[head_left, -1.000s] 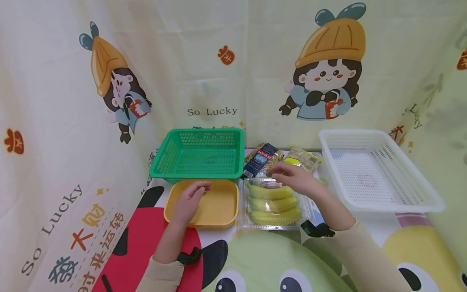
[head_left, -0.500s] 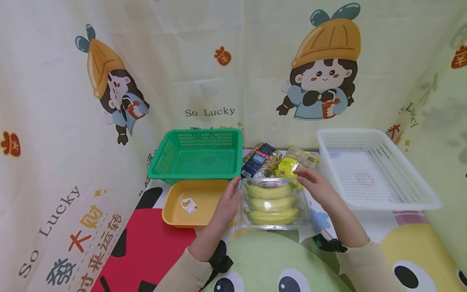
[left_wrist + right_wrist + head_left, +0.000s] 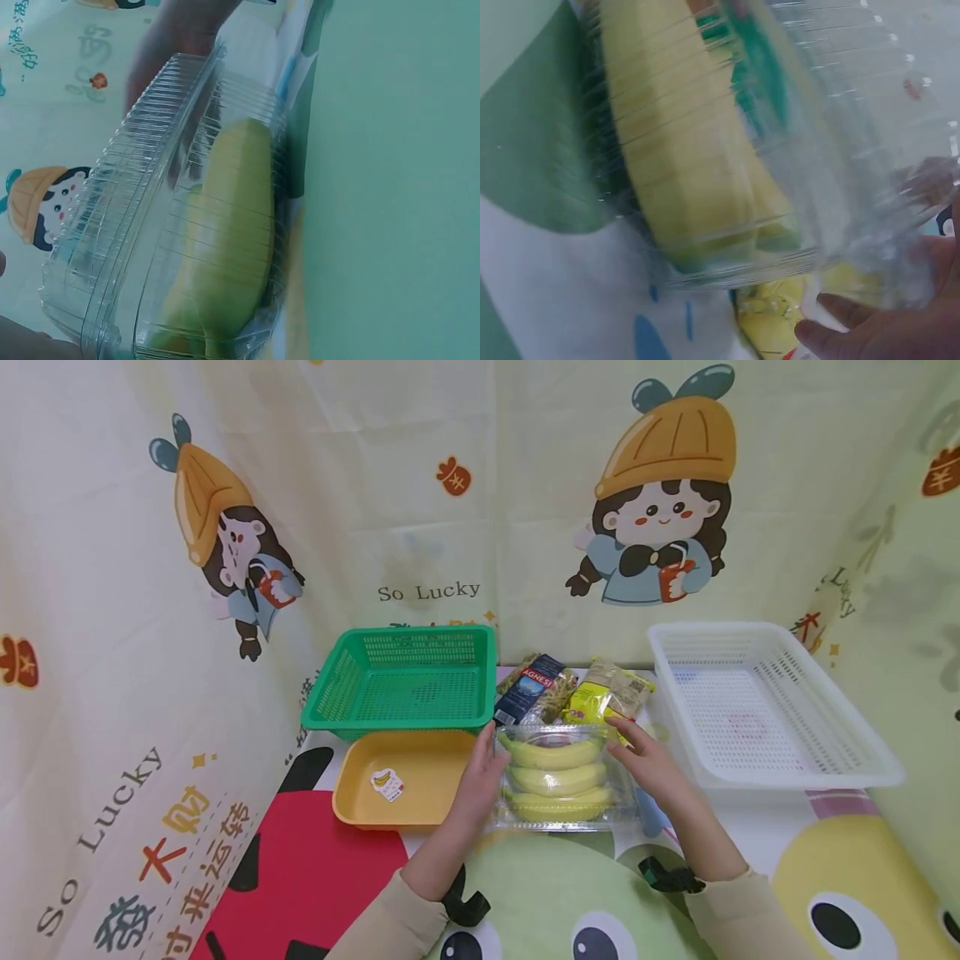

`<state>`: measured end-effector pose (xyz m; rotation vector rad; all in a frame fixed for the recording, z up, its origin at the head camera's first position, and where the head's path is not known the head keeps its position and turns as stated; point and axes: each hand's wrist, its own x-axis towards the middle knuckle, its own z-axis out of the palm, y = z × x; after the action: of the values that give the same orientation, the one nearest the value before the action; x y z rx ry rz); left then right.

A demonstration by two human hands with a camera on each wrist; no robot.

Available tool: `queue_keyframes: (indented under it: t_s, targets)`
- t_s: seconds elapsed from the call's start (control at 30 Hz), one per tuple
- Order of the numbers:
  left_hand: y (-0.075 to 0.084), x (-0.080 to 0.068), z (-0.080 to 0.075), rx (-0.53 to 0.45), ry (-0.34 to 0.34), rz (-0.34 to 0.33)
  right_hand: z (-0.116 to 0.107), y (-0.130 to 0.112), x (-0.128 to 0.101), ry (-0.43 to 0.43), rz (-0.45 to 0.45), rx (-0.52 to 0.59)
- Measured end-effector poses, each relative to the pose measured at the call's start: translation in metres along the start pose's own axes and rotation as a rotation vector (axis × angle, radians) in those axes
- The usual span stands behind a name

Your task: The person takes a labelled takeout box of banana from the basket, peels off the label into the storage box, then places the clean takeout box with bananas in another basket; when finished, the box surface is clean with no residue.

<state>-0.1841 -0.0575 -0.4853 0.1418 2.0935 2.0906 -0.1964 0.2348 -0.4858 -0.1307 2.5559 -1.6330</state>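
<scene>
Clear banana box (image 3: 558, 772) flat, bananas lying left-right; left hand (image 3: 480, 781), right hand (image 3: 648, 764) pressing its ends, fingers straight

Clear banana box (image 3: 780, 187) blurs, cropped, in the right wrist view

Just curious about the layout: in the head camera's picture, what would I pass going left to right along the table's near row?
Yellow tray → left hand → clear box of bananas → right hand → white basket.
</scene>
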Motion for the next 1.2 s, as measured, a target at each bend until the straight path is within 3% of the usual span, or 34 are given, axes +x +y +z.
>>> queue_keyframes:
  t_s: [0.33,0.6,0.8,0.93,1.07,1.2]
  targets:
    - [-0.001,-0.001,0.001,0.127,-0.022,-0.031,0.002,0.010,-0.003,-0.011,-0.019,0.068]
    - [0.001,-0.003,-0.009,0.220,0.027,-0.025,0.003,0.013,0.000,-0.014,-0.011,0.045]
    - [0.002,-0.003,-0.020,0.335,0.023,-0.011,0.003,0.012,0.001,-0.008,0.003,0.040]
    - [0.002,-0.004,-0.017,0.391,0.016,0.026,0.004,0.010,0.000,-0.012,0.034,0.051]
    - [-0.004,-0.005,-0.007,0.393,0.025,0.080,0.005,0.007,-0.003,-0.019,0.097,0.068]
    - [-0.017,-0.002,-0.001,0.326,0.070,0.108,0.007,0.005,-0.005,-0.016,0.122,0.077]
